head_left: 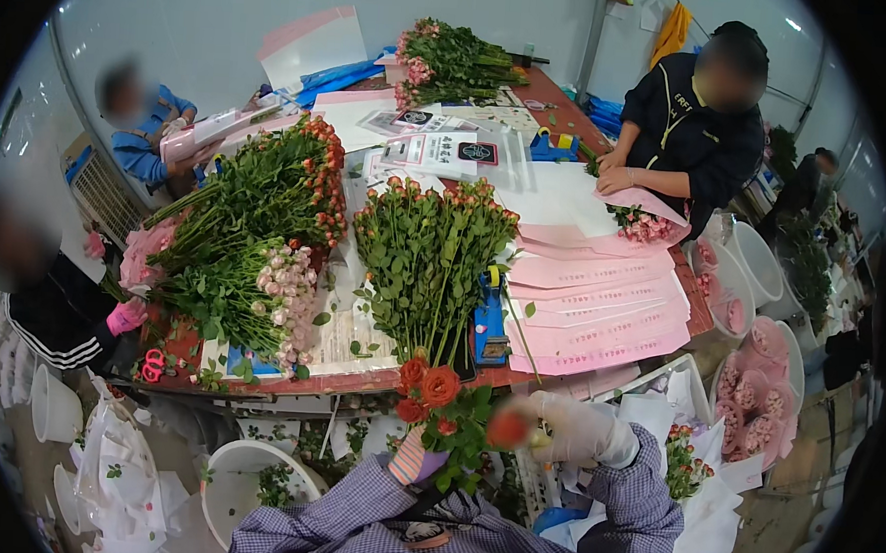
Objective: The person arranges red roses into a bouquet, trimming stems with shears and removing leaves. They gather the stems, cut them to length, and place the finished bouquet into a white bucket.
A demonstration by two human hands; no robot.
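Observation:
My left hand [416, 461], in a striped orange and purple glove, is closed round a small bunch of orange-red roses [441, 386] with green leaves, held upright off the table's near edge. My right hand [580, 430], in a pale translucent glove, pinches a single red rose [508, 427] beside the bunch; this bloom is blurred, and its stem can hardly be made out. Beyond my hands, a wide spread of leafy orange roses [430, 246] lies on the table, stems toward me. A blue tape dispenser [491, 324] stands right of those stems.
Pink wrapping sheets [601, 315] overlap on the table's right side. More rose bunches [256, 207] pile up at left, by red scissors [155, 365]. A white bucket [252, 477] stands below. One co-worker [691, 129] wraps pink roses at right; others work at left.

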